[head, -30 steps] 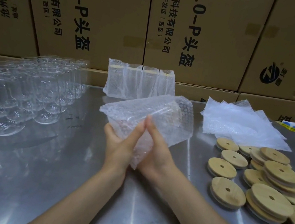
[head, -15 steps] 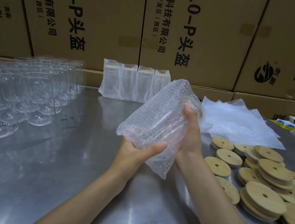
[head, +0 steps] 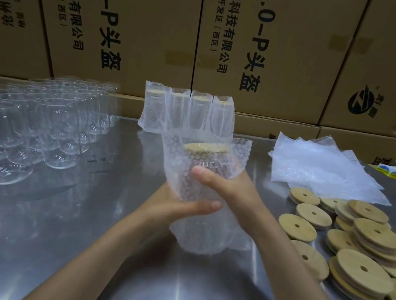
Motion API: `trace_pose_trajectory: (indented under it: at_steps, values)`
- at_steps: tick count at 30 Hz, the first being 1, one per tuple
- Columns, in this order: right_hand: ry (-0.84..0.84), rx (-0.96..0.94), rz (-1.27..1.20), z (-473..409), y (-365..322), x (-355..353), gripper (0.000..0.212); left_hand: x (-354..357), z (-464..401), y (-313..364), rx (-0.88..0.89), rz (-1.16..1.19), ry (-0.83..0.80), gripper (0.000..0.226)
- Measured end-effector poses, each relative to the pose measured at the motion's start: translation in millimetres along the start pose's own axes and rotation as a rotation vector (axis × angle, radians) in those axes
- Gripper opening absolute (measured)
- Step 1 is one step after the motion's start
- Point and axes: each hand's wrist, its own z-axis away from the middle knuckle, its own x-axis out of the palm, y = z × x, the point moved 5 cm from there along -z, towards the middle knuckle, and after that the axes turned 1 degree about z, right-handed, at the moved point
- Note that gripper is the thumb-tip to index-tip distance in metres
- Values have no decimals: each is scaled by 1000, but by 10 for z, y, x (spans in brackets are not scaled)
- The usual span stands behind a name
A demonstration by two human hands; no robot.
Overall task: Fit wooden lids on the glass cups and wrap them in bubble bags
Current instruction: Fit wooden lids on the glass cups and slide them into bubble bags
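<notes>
While the bagged cup [head: 200, 174] is held upright above the near middle of the tabletop [head: 45, 242], the step in hand is judged to be the closing of the wrap before the bundle is set down. The loose tail of the bubble bag [head: 204, 232] hangs below the hands, and a neat result is best got if that slack is folded flat under the base rather than bunched. The left hand [head: 177, 205] is curled beneath the cup, its grip clasped on the lower part of the bag with the thumb lying across the front; the right hand [head: 227, 185] is wrapped round the bag from the right side, its thumb pressed on the near face. Firm but gentle pressure is advised, since glass inside slippery film may be expected to slide. The wooden lid [head: 206, 148] is seen through the film at the top, seated on the cup's mouth, and it should be kept level while the tail is tucked. To the right, loose lids [head: 360, 271] are piled, with spare bags [head: 324, 168] heaped beyond them. To the left, bare glass cups [head: 39, 123] are ranked in rows. At the far edge, four wrapped cups [head: 187, 112] are stood side by side against the cardboard boxes [head: 147, 23], and the finished bundle is sensibly placed beside that row.
</notes>
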Motion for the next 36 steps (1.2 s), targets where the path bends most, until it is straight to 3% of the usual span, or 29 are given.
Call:
trace_pose_trajectory:
  at_steps: [4, 9, 12, 14, 17, 20, 24, 31, 36]
  values:
    - [-101, 28, -5, 14, 9, 46, 41, -73, -15, 71, 58, 38, 68, 59]
    - [-110, 110, -44, 13, 76, 103, 87, -179, -41, 220, 159, 13, 209, 47]
    - [-101, 119, -64, 5, 141, 79, 98, -244, -45, 255, 201, 11, 308, 44]
    - [-119, 172, 24, 25, 232, 73, 99, -313, -38, 259, 224, 25, 389, 54]
    - [-88, 206, 198, 66, 396, 180, 123, -399, -39, 241, 264, 23, 509, 56]
    - [-24, 48, 207, 76, 497, 396, 102, -372, -57, 218, 284, -73, 587, 71]
    - [217, 80, 235, 24, 638, 357, 91, -312, -168, 324, 324, -258, 555, 84]
    - [414, 168, 202, -232, 920, -12, 112, -345, -555, 509, 417, -432, 541, 48]
    - [691, 215, 90, -641, 1280, -542, 96, -575, -605, -213, 162, -473, 540, 29]
